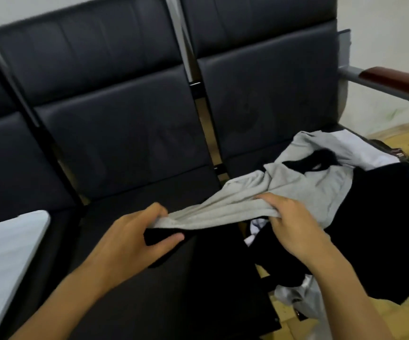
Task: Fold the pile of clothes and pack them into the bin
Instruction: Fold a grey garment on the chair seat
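A grey shirt (260, 200) with black trim at the neck lies half across the pile (360, 217) of black, white and grey clothes on the right-hand seat, its hem pulled out toward the middle seat (130, 148). The left hand (134, 239) pinches one end of the hem between thumb and fingers; the right hand (294, 224) is closed on the hem further along, so the cloth stretches taut between them. A white bin (4, 261) stands at the left edge, just beside the middle seat. A wooden armrest (395, 78) shows at upper right
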Demonstrator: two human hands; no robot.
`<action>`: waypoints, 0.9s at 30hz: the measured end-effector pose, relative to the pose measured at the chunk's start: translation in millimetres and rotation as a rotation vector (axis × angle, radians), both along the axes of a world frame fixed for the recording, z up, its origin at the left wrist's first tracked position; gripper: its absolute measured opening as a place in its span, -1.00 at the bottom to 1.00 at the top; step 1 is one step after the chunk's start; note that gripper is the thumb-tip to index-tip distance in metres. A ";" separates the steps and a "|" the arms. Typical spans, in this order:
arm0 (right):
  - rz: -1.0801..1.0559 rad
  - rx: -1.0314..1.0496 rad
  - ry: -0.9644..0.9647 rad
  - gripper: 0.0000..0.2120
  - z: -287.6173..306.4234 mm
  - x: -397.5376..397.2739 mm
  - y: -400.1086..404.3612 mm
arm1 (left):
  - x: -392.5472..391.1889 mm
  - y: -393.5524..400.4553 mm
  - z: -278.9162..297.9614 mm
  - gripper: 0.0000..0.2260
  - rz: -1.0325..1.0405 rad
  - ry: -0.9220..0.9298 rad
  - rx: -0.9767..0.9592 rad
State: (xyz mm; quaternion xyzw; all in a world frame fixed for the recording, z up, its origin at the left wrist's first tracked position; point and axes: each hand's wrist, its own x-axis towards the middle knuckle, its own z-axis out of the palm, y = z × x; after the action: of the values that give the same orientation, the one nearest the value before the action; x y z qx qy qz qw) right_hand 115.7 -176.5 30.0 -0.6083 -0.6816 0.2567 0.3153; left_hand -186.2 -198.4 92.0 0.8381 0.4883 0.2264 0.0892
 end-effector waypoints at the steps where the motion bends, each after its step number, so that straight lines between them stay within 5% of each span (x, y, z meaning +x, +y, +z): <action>1: 0.094 -0.017 0.009 -0.67 3.7 -9.0 -1.6 | -19.9 -8.3 1.3 -0.70 0.048 0.057 0.007; 7: 0.230 0.159 -0.012 -0.80 39.2 -59.5 -19.2 | -91.5 -71.3 10.1 -0.64 0.214 -0.165 -0.078; 12: 0.298 0.151 0.282 -0.63 62.6 -99.1 -33.8 | -100.9 -99.7 -4.4 -0.51 0.235 -0.378 -0.308; 16: 0.358 0.076 0.403 -0.64 69.2 -135.1 -45.8 | -111.2 -100.5 -12.6 -0.52 0.396 -0.535 -0.137; 20: 0.414 0.089 0.056 -0.84 56.1 -134.0 -35.2 | -135.9 -94.7 -3.0 -0.69 0.688 -0.752 0.020; 22: 0.382 0.048 -0.241 -0.89 41.2 -124.2 -26.5 | -151.5 -96.1 5.2 -0.72 0.727 -0.669 0.082; 27: 0.321 -0.063 -0.552 -0.88 18.9 -112.6 -16.6 | -204.4 -97.3 13.2 -0.75 0.694 -0.320 0.045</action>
State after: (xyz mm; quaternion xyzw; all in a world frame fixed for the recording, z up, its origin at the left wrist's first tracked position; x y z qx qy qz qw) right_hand 3.1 -193.1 48.9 -0.5493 -0.8203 0.1496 0.0550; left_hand -390.6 -295.6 105.2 0.5788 0.7179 0.3815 0.0638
